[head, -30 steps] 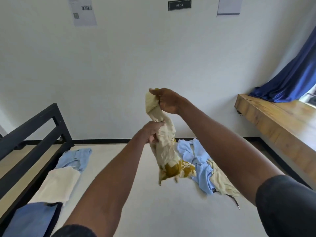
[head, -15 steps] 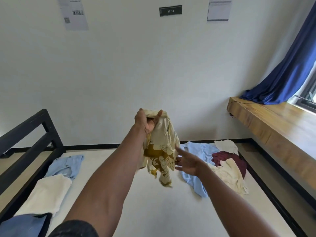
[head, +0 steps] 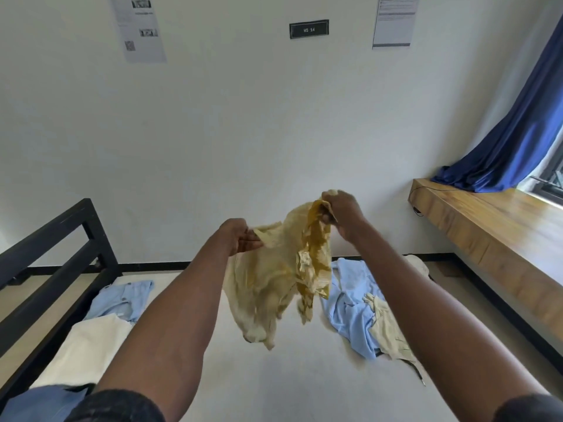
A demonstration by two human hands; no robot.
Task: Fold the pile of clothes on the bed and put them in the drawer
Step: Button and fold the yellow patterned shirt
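Note:
A cream and mustard patterned garment (head: 274, 281) hangs in the air above the white bed (head: 274, 376). My left hand (head: 240, 239) pinches its left upper edge. My right hand (head: 341, 211) grips its top right part, higher and farther right. The cloth spreads between both hands and dangles down. On the bed to the right lies a loose pile: a light blue garment (head: 350, 306) and a cream garment (head: 387, 330). No drawer is in view.
Along the bed's left side lie a light blue shirt (head: 125, 296), a cream folded piece (head: 88, 345) and a darker blue piece (head: 33, 403). A black bed frame (head: 51, 248) stands at left. A wooden ledge (head: 493, 226) with a blue curtain (head: 518, 141) is at right.
My right hand, free and open half a second ago, has risen and taken hold of the garment's top. Both hands have moved apart, spreading the cloth that was bunched in my left hand.

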